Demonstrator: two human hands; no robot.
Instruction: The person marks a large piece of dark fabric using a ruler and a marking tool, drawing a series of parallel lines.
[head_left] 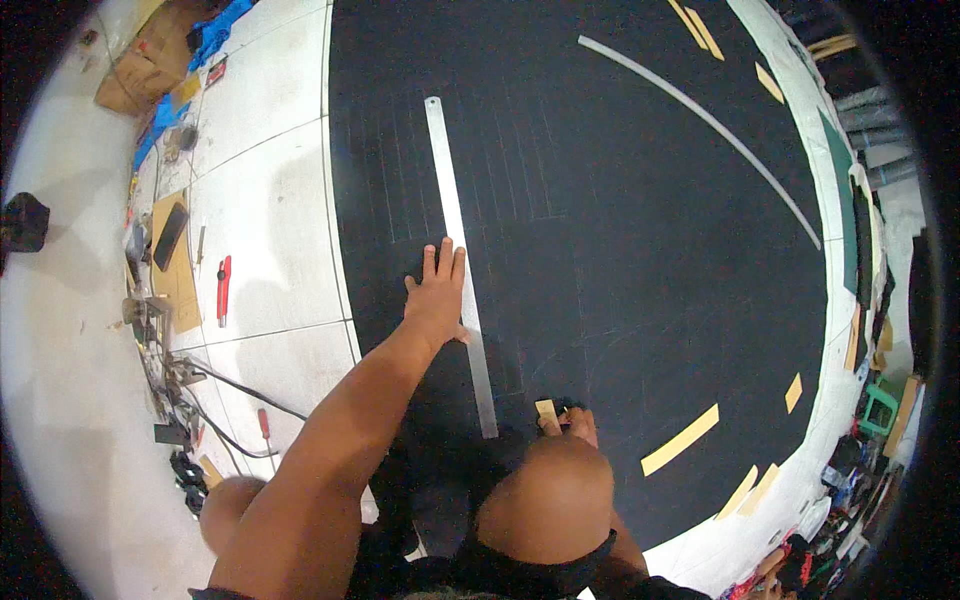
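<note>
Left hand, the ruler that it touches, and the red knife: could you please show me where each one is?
Left hand (436, 304): head view, on the back of the hand.
Ruler (452, 205): head view, on its bare upper part.
Red knife (223, 285): head view, on its red body.

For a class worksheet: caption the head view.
Left hand spread on a straight silver metal ruler, flat black sheet beneath; right hand at a small yellow strip.
</note>
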